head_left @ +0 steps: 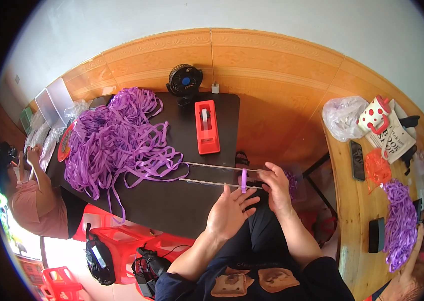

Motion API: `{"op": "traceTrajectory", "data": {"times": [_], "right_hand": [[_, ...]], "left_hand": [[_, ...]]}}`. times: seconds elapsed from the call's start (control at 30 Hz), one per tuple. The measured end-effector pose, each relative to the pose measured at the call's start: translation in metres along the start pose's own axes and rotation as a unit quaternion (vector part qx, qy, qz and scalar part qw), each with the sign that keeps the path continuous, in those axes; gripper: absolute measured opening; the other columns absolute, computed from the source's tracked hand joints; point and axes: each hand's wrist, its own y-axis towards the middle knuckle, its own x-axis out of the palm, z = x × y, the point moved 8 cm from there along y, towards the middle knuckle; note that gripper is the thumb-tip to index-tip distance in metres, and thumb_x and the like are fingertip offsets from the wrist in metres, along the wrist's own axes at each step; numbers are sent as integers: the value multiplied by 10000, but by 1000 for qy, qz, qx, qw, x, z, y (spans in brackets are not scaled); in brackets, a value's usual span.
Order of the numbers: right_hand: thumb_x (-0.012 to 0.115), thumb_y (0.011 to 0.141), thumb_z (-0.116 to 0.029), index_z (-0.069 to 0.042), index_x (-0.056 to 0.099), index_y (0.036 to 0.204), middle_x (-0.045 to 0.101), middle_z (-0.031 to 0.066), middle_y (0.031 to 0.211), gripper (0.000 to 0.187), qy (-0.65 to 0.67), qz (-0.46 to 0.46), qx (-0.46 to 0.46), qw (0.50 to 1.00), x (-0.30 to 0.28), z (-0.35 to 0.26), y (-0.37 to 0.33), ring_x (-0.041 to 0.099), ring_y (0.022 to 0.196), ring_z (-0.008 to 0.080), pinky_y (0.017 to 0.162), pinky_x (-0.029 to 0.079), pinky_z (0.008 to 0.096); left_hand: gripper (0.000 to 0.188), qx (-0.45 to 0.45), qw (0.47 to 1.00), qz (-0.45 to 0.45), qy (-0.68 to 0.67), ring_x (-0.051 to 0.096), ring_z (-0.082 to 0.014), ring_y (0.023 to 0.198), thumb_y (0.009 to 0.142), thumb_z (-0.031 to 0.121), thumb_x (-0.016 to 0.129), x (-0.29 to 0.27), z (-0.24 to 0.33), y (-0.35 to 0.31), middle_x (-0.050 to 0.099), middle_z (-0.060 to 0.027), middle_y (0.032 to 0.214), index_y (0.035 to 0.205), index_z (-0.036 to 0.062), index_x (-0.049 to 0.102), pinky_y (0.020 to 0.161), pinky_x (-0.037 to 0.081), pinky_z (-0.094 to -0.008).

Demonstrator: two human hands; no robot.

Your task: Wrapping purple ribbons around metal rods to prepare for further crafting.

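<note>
Two thin metal rods (207, 182) stick out side by side past the right edge of the dark table. A short band of purple ribbon (244, 180) loops across both rods near their right ends. My left hand (228, 211) lies open just below the near rod, fingers spread, palm up, thumb close to the rod. At the rods' right ends my right hand (278, 189) has its fingers bent inward. What those fingers pinch is hidden. From the rods' left ends, loose ribbon runs back to a large tangled pile of purple ribbon (106, 135) on the dark table (172, 210).
A red tape dispenser (214, 143) and a black fan (185, 83) stand on the dark table. The wooden table (352, 241) at right bears a phone (357, 159), a dotted cup (374, 116), bags and more ribbon (400, 226). Red stools (121, 236) and people are at both sides.
</note>
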Motion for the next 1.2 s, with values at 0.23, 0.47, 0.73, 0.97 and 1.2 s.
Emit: {"op": "traceTrajectory", "data": {"times": [0.23,0.47,0.73,0.97,1.2], "right_hand": [[753,706,-2,12,304,1386,624,164,930,815,-100,-92,5,991,51,-7,17,618,900,189,803,491,291],[730,649,61,7,257,1408,617,129,828,896,-79,-65,-41,994,48,0,20,632,775,182,692,526,298],[690,662,70,8,281,1405,645,167,869,850,-97,-52,-2,994,48,-1,21,651,795,208,682,533,309],[704,703,64,2,307,1399,657,194,911,804,-56,-62,53,995,41,13,26,667,829,241,697,547,341],[696,792,-68,-2,312,1396,652,174,941,719,-15,-80,105,991,53,0,12,663,829,242,679,544,343]], "left_hand": [[741,11,1000,13,3,419,-298,1227,970,564,262,-1,2,-1,369,-169,1419,1409,-32,267,949,357,-388],[745,5,1000,-4,4,406,-285,1241,966,567,277,1,0,-1,380,-153,1403,1426,-18,240,975,334,-394],[746,10,1000,3,6,414,-275,1229,961,564,305,1,1,0,381,-149,1403,1421,-20,249,976,335,-391],[717,8,1000,-1,6,429,-264,1212,970,551,286,2,0,0,403,-152,1389,1417,-9,264,967,341,-385],[699,9,1000,-2,6,438,-268,1197,976,541,273,2,0,-1,401,-156,1391,1406,-10,287,949,351,-380]]}}
